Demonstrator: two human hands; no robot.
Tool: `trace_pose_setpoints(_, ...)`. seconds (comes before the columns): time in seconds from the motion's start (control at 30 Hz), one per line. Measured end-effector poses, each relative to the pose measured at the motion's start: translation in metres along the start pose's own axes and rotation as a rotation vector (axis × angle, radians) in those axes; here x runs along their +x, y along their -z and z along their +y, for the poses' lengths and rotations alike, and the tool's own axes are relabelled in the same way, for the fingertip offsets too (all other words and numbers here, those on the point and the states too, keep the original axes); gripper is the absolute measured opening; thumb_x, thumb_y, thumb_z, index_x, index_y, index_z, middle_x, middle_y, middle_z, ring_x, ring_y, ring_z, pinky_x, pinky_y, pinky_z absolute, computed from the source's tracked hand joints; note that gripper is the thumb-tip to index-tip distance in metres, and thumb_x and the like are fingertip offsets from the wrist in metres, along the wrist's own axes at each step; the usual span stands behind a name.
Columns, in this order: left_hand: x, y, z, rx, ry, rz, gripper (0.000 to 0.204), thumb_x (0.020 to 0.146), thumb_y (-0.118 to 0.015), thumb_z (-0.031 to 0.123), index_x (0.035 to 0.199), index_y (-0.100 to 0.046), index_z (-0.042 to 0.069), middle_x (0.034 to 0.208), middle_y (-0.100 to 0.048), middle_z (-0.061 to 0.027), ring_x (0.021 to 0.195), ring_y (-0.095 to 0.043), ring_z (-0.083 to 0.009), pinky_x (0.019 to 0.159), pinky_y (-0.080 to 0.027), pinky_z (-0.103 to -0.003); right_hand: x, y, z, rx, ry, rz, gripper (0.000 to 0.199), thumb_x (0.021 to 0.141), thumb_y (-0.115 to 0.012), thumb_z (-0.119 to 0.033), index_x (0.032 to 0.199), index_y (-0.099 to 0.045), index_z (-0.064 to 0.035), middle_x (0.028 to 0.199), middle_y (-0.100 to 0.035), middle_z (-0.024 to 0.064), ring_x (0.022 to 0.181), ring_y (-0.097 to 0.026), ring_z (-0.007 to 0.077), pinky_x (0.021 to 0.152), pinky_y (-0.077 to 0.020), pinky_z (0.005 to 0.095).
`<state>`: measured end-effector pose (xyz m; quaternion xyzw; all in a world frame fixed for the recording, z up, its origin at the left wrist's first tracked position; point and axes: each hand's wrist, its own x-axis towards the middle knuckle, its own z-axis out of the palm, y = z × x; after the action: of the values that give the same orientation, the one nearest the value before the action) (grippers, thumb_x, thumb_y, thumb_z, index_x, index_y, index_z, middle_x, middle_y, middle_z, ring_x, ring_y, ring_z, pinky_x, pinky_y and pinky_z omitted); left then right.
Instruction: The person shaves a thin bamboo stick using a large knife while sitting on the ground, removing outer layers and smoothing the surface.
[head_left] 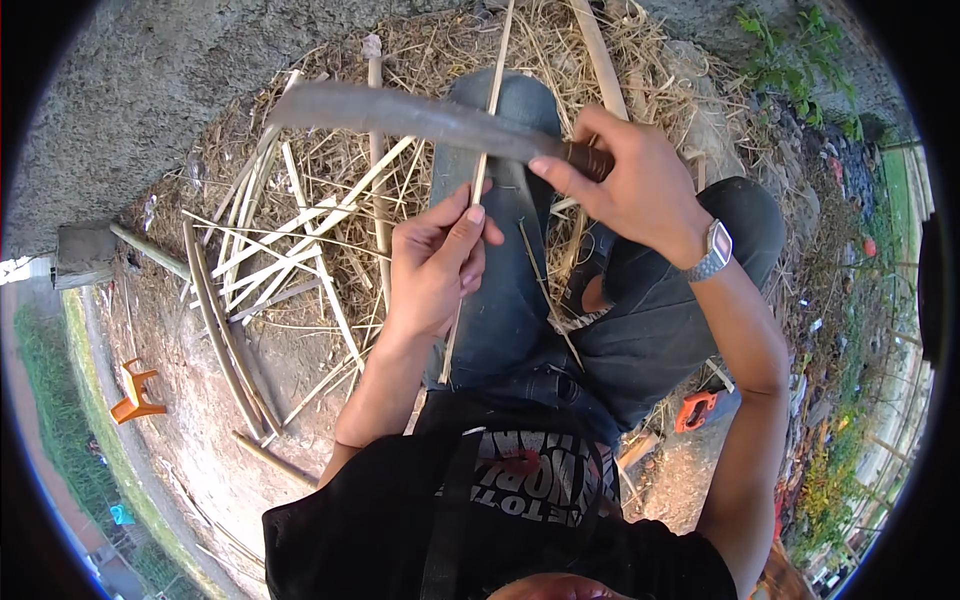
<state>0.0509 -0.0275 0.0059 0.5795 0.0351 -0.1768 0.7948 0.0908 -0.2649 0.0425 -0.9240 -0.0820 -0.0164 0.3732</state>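
My left hand (440,255) is closed around a thin, pale bamboo strip (497,80), thumb on top. The strip runs from the far edge of the view, over my thigh, toward my lap. In my right hand (640,180) is the dark handle of a machete (400,112); my fingers wrap round it. Its long, slightly curved blade points left and crosses the strip just beyond my left hand. Blur softens the blade, and whether it touches the strip I cannot tell. A watch (713,250) is on my right wrist.
Split pale strips (290,240) lie heaped to the left, beside longer poles (215,310). Shavings (640,70) cover the ground ahead. An orange-handled saw (700,408) lies by my right side. An orange plastic chair (137,392) is farther left. A concrete wall (130,110) stands beyond.
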Motion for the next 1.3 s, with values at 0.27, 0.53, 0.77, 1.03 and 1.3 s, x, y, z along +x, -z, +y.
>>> trace_pose_setpoints(0.27, -0.011, 0.005, -0.015, -0.05, -0.006, 0.001, 0.032, 0.106, -0.056, 0.013, 0.134, -0.062, -0.001, 0.08, -0.059, -0.0045, 0.044, -0.034, -0.002, 0.038, -0.023, -0.02, -0.004, -0.013, 0.02, -0.465, 0.311, 0.102, 0.072, 0.082, -0.06, -0.081, 0.091, -0.071, -0.0101, 0.063, -0.064, 0.0128, 0.063, -0.069, 0.0358, 0.057, -0.0548, 0.0457)
trace_pose_setpoints(0.53, -0.028, 0.012, -0.013, -0.124, 0.114, -0.025, 0.034, 0.107, -0.052, 0.015, 0.136, -0.061, -0.001, 0.071, -0.047, 0.0007, 0.043, -0.028, -0.0019, 0.038, -0.019, -0.02, 0.015, 0.005, 0.03, -0.158, 0.045, 0.001, 0.069, 0.092, -0.057, -0.071, 0.087, -0.072, -0.0041, 0.062, -0.064, 0.0162, 0.063, -0.068, 0.0359, 0.058, -0.0531, 0.0451)
trace_pose_setpoints(0.77, -0.025, 0.01, -0.009, -0.174, 0.167, -0.066, 0.034, 0.108, -0.051, 0.02, 0.134, -0.062, 0.002, 0.068, -0.034, 0.005, 0.043, -0.023, -0.0017, 0.038, -0.014, -0.021, 0.011, -0.007, 0.021, -0.324, 0.242, -0.021, 0.067, 0.089, -0.058, -0.075, 0.077, -0.066, -0.0089, 0.054, -0.06, 0.0104, 0.057, -0.067, 0.0337, 0.054, -0.0536, 0.0447)
trace_pose_setpoints(1.03, -0.02, 0.005, -0.004, -0.271, 0.256, -0.035, 0.034, 0.108, -0.049, 0.021, 0.135, -0.06, 0.004, 0.068, -0.034, 0.0061, 0.043, -0.022, -0.0006, 0.036, -0.014, -0.02, -0.002, -0.024, 0.011, -0.427, 0.301, 0.061, 0.075, 0.087, -0.052, -0.082, 0.077, -0.066, -0.009, 0.055, -0.061, 0.0137, 0.058, -0.068, 0.0344, 0.054, -0.0552, 0.0458)
trace_pose_setpoints(1.3, -0.034, 0.013, -0.012, -0.287, 0.273, -0.09, 0.034, 0.108, -0.048, 0.02, 0.135, -0.058, 0.002, 0.068, -0.033, 0.0054, 0.042, -0.022, -0.0012, 0.035, -0.014, -0.021, 0.028, 0.014, 0.037, -0.351, 0.031, 0.139, 0.078, 0.091, -0.05, -0.078, 0.082, -0.072, -0.0035, 0.06, -0.063, 0.0164, 0.061, -0.069, 0.0358, 0.057, -0.0549, 0.0467)
